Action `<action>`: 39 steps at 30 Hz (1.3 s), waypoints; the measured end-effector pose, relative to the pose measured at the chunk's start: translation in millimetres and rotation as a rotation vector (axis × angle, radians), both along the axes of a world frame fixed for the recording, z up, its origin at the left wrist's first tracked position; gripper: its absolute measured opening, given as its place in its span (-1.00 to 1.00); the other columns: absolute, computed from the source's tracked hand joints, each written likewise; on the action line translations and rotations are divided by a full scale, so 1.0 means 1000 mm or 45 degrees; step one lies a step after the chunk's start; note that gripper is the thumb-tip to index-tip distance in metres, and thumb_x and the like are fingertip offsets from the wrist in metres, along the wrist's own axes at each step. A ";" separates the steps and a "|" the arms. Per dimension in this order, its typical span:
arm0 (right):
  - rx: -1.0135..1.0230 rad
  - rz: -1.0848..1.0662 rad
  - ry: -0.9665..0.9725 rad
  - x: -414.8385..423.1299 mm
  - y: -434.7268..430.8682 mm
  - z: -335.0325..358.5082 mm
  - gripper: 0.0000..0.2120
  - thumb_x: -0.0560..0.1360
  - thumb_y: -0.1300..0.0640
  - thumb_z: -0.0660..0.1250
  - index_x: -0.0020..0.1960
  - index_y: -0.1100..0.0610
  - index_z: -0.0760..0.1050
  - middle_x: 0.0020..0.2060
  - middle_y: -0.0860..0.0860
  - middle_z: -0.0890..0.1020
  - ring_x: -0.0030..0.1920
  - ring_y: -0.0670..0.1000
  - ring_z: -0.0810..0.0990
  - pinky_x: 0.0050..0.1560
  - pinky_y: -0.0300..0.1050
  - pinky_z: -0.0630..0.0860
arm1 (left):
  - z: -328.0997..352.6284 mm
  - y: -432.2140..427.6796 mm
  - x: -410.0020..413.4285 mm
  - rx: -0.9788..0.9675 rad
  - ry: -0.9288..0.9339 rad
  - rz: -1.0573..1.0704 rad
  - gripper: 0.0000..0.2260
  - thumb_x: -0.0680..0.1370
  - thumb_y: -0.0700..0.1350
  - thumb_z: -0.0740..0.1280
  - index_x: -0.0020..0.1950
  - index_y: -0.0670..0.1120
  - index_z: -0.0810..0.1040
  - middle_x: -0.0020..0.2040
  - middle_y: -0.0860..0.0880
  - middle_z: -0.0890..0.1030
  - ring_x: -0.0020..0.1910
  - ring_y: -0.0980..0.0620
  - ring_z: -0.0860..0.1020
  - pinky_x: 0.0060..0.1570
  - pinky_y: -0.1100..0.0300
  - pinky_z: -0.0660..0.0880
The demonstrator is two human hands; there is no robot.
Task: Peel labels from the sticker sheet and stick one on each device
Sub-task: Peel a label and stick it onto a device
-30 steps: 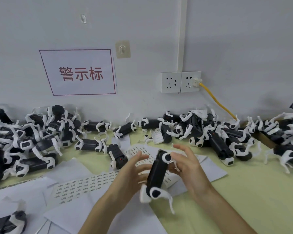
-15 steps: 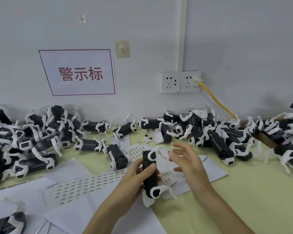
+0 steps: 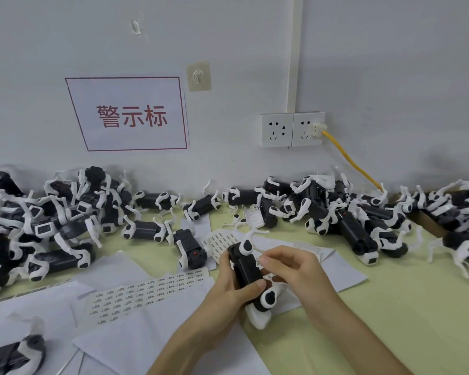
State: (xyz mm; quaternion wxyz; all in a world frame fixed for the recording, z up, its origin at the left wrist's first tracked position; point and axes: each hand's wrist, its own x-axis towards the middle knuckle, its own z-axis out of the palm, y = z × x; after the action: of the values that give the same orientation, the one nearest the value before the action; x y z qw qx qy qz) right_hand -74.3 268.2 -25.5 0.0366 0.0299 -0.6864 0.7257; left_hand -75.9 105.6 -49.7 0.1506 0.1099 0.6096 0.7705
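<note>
Device (image 3: 248, 269) in left hand (image 3: 228, 289); right hand (image 3: 295, 269) perhaps pinching label (image 3: 258, 260).

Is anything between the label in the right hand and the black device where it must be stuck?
Nothing visible. The right hand pinches what looks like a small label right beside the device body; the left hand grips the device lower down, its thumb below that spot.

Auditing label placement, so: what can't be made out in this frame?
Head view:
Whatever the right hand pinches at the held device: too small, covered by fingers.
Print on the sticker sheet: too small.
Back of the held device: hidden by the left hand.
The bottom-left device: cut off by the frame edge.
</note>
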 end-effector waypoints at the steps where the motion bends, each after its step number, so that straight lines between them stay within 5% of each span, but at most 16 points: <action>1: 0.033 -0.017 0.025 0.000 0.000 0.000 -0.92 0.47 0.22 0.51 -0.20 0.09 0.71 -0.24 0.00 0.74 -0.19 -0.11 0.69 -0.18 -0.36 0.52 | -0.001 0.000 -0.001 -0.028 0.023 0.007 -0.34 0.47 -0.24 0.46 0.47 0.06 0.25 0.29 -0.19 0.63 0.31 -0.17 0.60 0.36 -0.06 0.50; 5: 0.155 -0.050 0.100 0.001 0.000 0.000 -0.87 0.46 0.24 0.52 -0.22 0.04 0.70 -0.26 -0.07 0.73 -0.24 -0.17 0.67 -0.22 -0.42 0.49 | -0.006 0.001 -0.001 -0.134 0.122 0.021 -0.38 0.49 -0.17 0.47 0.44 0.11 0.26 0.29 -0.16 0.62 0.32 -0.12 0.59 0.41 -0.14 0.45; 16: 0.288 -0.110 0.083 0.000 0.000 -0.002 -0.90 0.49 0.19 0.51 -0.19 0.05 0.69 -0.30 -0.09 0.71 -0.29 -0.17 0.65 -0.28 -0.40 0.46 | -0.008 0.007 -0.001 -0.184 0.243 0.103 -0.39 0.52 -0.26 0.48 0.41 0.08 0.24 0.16 -0.06 0.68 0.18 -0.03 0.67 0.07 0.18 0.60; 39: 0.304 -0.195 0.031 0.004 -0.002 0.000 -0.90 0.48 0.13 0.52 -0.22 0.03 0.69 -0.33 -0.03 0.72 -0.29 -0.10 0.70 -0.32 -0.37 0.47 | -0.007 0.015 0.006 -0.336 0.373 0.218 -0.30 0.44 -0.13 0.51 0.42 0.15 0.18 0.19 0.01 0.63 0.18 0.09 0.66 0.22 0.12 0.58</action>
State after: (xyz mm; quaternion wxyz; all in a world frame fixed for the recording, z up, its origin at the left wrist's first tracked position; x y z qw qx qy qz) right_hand -69.8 266.3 -25.4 0.0962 -0.0097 -0.7676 0.6336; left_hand -70.3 120.8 -56.3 0.0074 0.1477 0.7278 0.6697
